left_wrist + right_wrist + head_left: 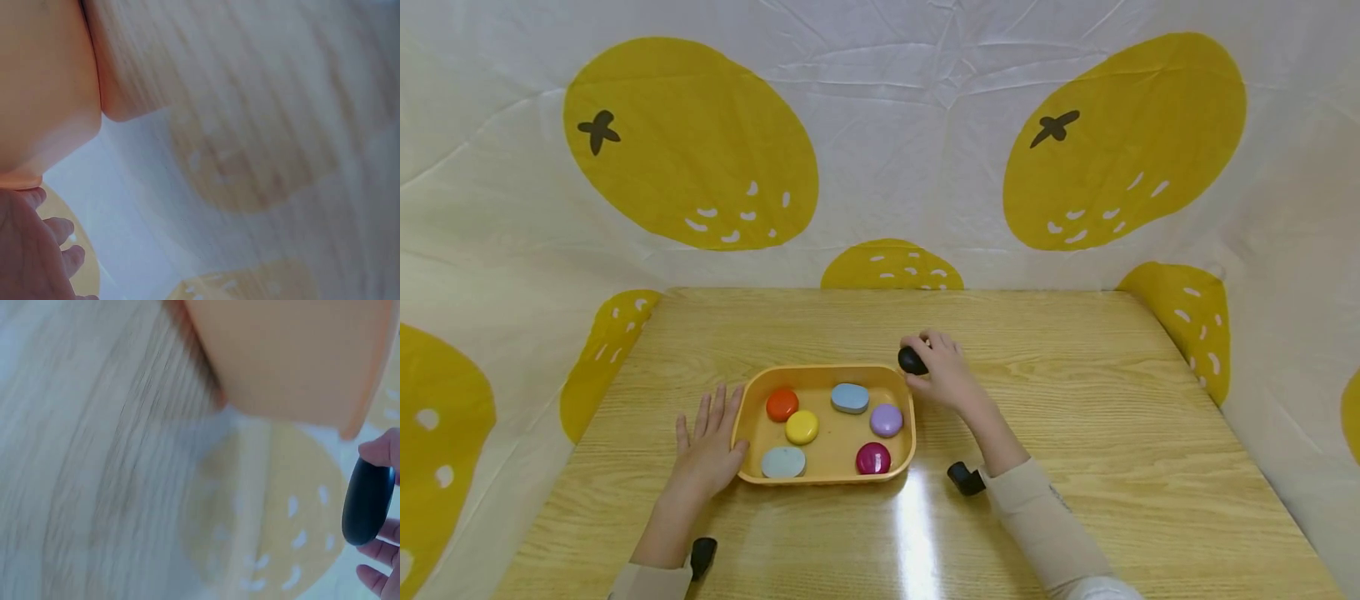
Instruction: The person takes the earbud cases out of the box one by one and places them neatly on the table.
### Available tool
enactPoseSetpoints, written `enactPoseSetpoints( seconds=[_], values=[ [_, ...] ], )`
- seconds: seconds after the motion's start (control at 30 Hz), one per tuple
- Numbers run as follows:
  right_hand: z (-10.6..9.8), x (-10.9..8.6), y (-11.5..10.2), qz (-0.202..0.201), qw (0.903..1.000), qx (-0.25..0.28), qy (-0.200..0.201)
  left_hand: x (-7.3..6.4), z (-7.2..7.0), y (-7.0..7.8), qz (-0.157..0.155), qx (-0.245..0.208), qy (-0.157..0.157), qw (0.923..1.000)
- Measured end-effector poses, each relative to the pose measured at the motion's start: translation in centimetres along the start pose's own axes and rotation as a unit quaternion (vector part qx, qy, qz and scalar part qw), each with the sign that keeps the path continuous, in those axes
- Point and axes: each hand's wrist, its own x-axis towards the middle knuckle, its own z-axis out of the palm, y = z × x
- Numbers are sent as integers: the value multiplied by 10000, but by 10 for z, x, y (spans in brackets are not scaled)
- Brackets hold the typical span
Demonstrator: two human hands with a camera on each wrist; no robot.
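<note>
Right hand (946,373) pinches smooth black oval piece (912,360) between thumb and fingers; firm hold across edges seems best, surface looks slick. Left hand (707,452), fingers spread, touches left side of shallow orange-yellow plastic-looking tray (831,446), useful for steadying. Black piece beside tray's far right corner, well apart from left hand.

Beige sleeves (1043,518) end beside black wrist cameras (964,479)

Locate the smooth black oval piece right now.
In the head view, the smooth black oval piece is in the grip of the right hand, by the far right corner of the orange-yellow rectangular plastic tray.
</note>
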Motion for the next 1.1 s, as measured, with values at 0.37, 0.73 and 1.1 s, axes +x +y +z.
enactPoseSetpoints(
  seconds=[0.37,0.73,1.1],
  values=[
    [16,-5,38,917,9948,-356,-269,-1,-2,2,-64,144,15,9999],
    [27,-2,45,1229,9867,-789,-713,-2,-2,4,-88,219,15,9997],
    [29,0,43,1393,9834,-840,-804,-1,-2,4,-66,234,61,9997]
  ],
)
